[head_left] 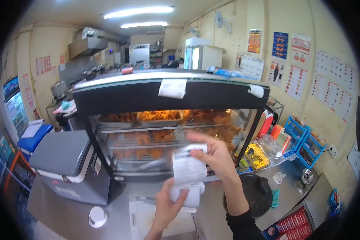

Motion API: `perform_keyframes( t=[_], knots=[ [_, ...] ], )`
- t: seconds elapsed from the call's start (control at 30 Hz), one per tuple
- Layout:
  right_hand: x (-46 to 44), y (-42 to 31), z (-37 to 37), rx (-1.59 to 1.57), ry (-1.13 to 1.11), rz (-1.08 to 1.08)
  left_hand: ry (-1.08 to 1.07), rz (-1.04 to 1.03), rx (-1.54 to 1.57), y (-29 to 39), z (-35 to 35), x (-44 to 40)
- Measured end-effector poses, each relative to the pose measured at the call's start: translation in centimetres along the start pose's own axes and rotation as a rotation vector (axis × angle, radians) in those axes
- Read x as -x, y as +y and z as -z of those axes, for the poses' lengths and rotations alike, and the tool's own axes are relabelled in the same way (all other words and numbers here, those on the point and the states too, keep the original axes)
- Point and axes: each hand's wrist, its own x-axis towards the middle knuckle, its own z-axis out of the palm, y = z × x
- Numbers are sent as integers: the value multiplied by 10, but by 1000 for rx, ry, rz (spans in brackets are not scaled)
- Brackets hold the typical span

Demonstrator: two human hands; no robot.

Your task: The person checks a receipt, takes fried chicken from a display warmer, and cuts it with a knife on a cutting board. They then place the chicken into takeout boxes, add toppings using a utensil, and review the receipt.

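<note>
My right hand (218, 160) pinches the upper end of a printed paper receipt (189, 166), with the thumb on its front and the index finger stretched out, slightly blurred. Below it, my left hand (167, 206) grips the curled lower part of the white paper; whether this is one strip or two receipts I cannot tell. Both hands are in front of a glass food warmer (120, 94) with fried food on its shelves. Beneath my left hand, a white cutting board (138, 218) lies on the steel counter, with a knife (148, 200) partly hidden by that hand.
Another receipt (173, 88) hangs on the warmer's top edge. A grey cool box (64, 160) and a white round container (97, 216) are at left. To the right are a dark round pan (254, 196), a tray of yellow food (258, 157) and blue racks (308, 140).
</note>
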Motion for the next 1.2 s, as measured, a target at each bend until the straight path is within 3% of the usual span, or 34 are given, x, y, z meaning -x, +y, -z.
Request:
perform_keyframes(
  t=[0.1,0.17,0.23,0.3,0.4,0.43,0.5,0.57,0.63,0.7,0.73,0.77,0.93,1.03,1.1,1.13,1.2],
  knots=[
    [-20,1,42,246,-26,-84,32,9,-46,7,-11,-40],
    [-57,-15,56,244,223,157,112,-182,-190,-5,-31,-69],
    [-108,-29,79,285,291,198,92,-266,-291,-19,-46,-92],
    [-163,-29,98,187,302,277,39,-64,-346,-24,-59,-107],
    [-225,-15,134,411,390,329,100,-213,-289,-46,-67,-105],
    [-236,-11,147,460,319,243,155,-300,-333,-52,-65,-101],
    [-240,-16,159,502,253,157,158,-195,-211,-61,-51,-81],
    [-224,-39,150,1320,449,9,240,-40,-87,-84,-29,-56],
    [-216,-31,137,1368,521,19,301,73,1,-103,-20,-33],
    [-217,-8,131,1521,550,574,290,57,-76,-117,-20,-23],
    [-218,1,128,1236,327,738,271,63,-72,-122,-20,-13],
    [-213,6,122,1215,269,840,225,93,-50,-124,-19,-4],
    [-198,-5,148,1722,473,728,-87,369,158,-114,9,49],
    [-204,0,156,1566,308,782,-196,470,249,-100,14,63],
    [-205,-2,150,1513,415,910,-234,483,310,-84,11,59],
    [-202,-2,155,1779,380,856,-221,451,270,-74,6,56],
    [-203,5,162,1750,549,788,-303,447,185,-80,-1,56]
  ],
)
